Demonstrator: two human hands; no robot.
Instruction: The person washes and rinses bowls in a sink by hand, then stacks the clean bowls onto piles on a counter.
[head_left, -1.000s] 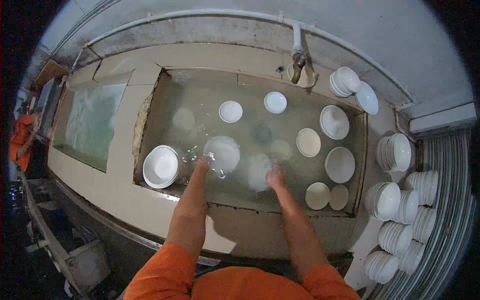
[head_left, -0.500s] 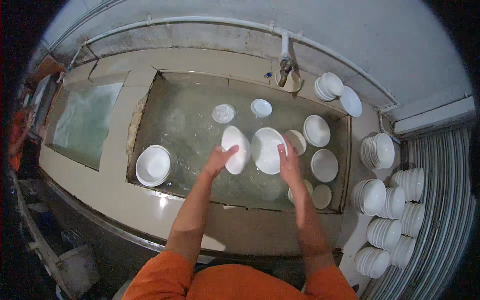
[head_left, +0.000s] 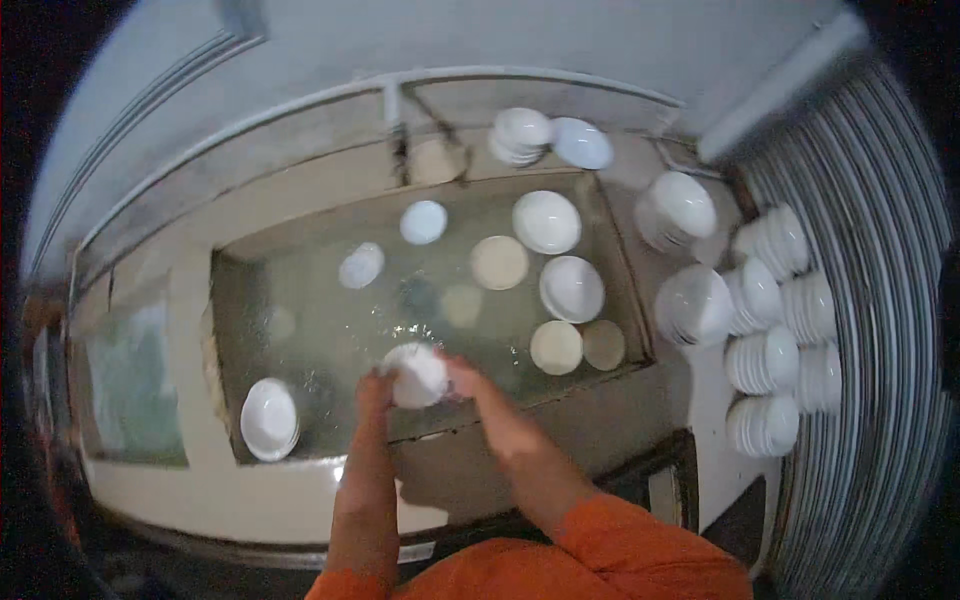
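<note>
Low over the near part of the water, a white bowl (head_left: 415,375) is held between my two hands. My left hand (head_left: 374,389) grips its left rim, and my right hand (head_left: 462,378) closes on its right side. Motion smears the fingers, and whether a second bowl sits beneath this one is hidden. Farther out in the basin (head_left: 330,225), a pale blue-white bowl (head_left: 424,222) and a small whitish bowl (head_left: 361,266) lie in the water. Nested white bowls (head_left: 269,420) rest at the near left. Several more bowls (head_left: 573,290) stand along the right side.
On the right ledge are several stacks of white bowls (head_left: 763,362), beside a ribbed metal panel (head_left: 880,300). Another stack (head_left: 520,133) and a bluish dish (head_left: 581,143) sit on the far ledge. A tap (head_left: 401,158) hangs behind the basin. A second water basin (head_left: 130,380) lies left.
My view has swung right. Two bowls were held apart, one per hand; now my hands have come together lower and nearer, around what shows as a single bowl.
</note>
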